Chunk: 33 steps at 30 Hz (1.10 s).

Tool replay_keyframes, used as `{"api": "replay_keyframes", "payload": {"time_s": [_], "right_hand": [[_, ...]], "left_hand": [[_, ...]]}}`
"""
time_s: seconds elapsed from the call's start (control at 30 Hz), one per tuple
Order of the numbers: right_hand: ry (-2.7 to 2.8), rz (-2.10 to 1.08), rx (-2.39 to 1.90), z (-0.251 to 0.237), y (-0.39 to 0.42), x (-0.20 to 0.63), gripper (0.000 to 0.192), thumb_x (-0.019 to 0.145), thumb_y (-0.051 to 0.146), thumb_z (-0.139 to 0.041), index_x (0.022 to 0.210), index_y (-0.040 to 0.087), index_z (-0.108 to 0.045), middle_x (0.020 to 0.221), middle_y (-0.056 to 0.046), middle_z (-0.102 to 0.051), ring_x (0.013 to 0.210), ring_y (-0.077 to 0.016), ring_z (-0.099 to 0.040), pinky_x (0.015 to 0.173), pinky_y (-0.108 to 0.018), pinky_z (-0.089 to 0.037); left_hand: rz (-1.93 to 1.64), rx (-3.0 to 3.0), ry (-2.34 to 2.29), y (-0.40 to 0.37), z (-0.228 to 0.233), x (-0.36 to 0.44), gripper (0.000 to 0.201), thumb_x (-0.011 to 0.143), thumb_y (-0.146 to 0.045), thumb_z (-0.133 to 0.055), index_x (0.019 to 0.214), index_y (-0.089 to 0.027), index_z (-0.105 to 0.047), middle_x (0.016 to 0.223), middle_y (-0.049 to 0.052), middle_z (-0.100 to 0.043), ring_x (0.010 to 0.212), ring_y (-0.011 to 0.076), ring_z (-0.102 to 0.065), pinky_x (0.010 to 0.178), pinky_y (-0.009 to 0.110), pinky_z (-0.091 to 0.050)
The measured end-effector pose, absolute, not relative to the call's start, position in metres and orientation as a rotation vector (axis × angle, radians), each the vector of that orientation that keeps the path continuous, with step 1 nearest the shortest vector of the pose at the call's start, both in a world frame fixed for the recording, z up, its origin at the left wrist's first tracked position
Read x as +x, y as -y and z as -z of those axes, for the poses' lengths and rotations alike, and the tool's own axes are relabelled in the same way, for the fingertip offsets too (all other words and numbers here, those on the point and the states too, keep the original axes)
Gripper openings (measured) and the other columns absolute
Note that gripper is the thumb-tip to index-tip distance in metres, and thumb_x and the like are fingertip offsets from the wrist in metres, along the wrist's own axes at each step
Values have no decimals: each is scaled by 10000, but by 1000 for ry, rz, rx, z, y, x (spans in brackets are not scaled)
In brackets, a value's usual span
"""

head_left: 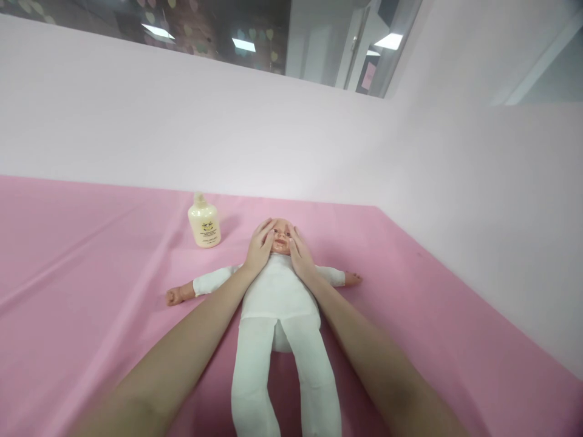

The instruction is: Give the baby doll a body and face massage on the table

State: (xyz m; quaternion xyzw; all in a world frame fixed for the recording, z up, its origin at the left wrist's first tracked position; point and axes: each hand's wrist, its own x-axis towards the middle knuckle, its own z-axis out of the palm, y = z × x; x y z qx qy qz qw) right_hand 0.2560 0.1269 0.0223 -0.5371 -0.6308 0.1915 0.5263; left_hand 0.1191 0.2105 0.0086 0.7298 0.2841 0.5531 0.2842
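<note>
pink-covered table (pixel 432 315) | on it: doll (pixel 277 297) lying face-up; cream bottle (pixel 204 221) upright, label unreadable

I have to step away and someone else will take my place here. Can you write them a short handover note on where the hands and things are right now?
Left hand: open, palm and fingers flat against one side of the doll's head.
Right hand: open, laid against the other side of the head, so both cup the face.
Doll: on its back on the pink cloth, in a white suit, arms spread, legs toward the camera.
Cream bottle: upright beyond the doll's shoulder on the left-hand side, untouched.
Done: both hands are on the cheeks.
Left: whether any cream is on the face cannot be told; body and limbs are not being touched.
</note>
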Motion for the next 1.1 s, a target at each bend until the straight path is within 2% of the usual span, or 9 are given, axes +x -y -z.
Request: {"api": "replay_keyframes", "payload": {"time_s": [0.23,1.1], "right_hand": [[1370,-522,-1367,-17,-130,256,726,920,650,-310,1510,231,-252,1572,-7,-295,1457,-161,-272,1224,-353,-176],[1358,-552,-1362,-17,-130,256,725,915,648,-332,1512,247,-244,1568,-1,-306,1450,-158,-288,1224,-355,-184]], "left_hand": [[-1467,1903,-811,-214,-5,121,461,962,-439,-400,1350,-222,-520,1455,76,-476,1378,210,-409,1200,443,-272],[-1490,1907,-794,-211,-8,120,441,967,-424,-386,1331,-221,-530,1432,75,-495,1355,198,-433,1193,425,-292]]}}
